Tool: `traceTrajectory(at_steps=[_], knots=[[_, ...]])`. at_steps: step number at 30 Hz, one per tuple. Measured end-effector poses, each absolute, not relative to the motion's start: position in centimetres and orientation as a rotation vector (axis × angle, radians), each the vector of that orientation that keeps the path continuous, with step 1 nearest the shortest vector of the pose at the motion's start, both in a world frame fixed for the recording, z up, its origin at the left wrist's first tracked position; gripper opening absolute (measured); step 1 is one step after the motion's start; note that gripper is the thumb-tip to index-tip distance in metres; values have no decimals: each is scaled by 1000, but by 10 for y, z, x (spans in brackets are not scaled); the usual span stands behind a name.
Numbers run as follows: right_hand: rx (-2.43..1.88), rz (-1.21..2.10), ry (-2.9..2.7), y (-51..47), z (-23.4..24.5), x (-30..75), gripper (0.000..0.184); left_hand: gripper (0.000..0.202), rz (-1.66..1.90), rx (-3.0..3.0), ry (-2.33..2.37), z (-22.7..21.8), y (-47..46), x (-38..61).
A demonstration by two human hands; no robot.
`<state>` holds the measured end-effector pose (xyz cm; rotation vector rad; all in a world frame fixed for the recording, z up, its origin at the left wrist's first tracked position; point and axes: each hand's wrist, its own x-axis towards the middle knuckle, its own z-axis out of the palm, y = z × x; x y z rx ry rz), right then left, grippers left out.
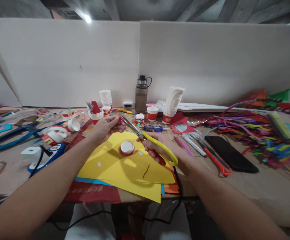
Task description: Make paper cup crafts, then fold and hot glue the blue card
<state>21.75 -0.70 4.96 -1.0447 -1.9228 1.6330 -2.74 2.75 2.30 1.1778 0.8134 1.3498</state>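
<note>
My right hand (152,146) grips a pair of scissors (163,146) by the yellow and red handles, the metal blades pointing up and left. Between the thumb and fingers of my left hand (110,126) is a small red strip (120,120), close to the blade tips. Whether the blades touch the strip I cannot tell. Below the hands, a short white cup piece with a red rim (127,147) lies on yellow paper (105,166). Small white scraps (140,153) and a thin dark red strip (146,171) rest on the same paper.
Cup stacks (174,100), a water bottle (141,95) and a single cup (152,114) stand at the back. On the right lie a box cutter (217,161), a black phone (231,154) and colourful strips (254,130). A power strip (57,151) sits left; a black cable (159,219) hangs in front.
</note>
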Motion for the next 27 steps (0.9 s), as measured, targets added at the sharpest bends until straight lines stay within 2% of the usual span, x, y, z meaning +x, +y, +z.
traceTrajectory(at_steps=[13, 20, 27], knots=[[-993, 1670, -1910, -5, 45, 217, 28, 26, 1292, 1303, 840, 20, 27, -26], [-942, 1691, -1922, -10, 48, 215, 30, 21, 1265, 1360, 846, 20, 27, -28], [-951, 1700, -1883, -15, 52, 213, 24, 21, 1278, 1370, 852, 18, 28, -29]])
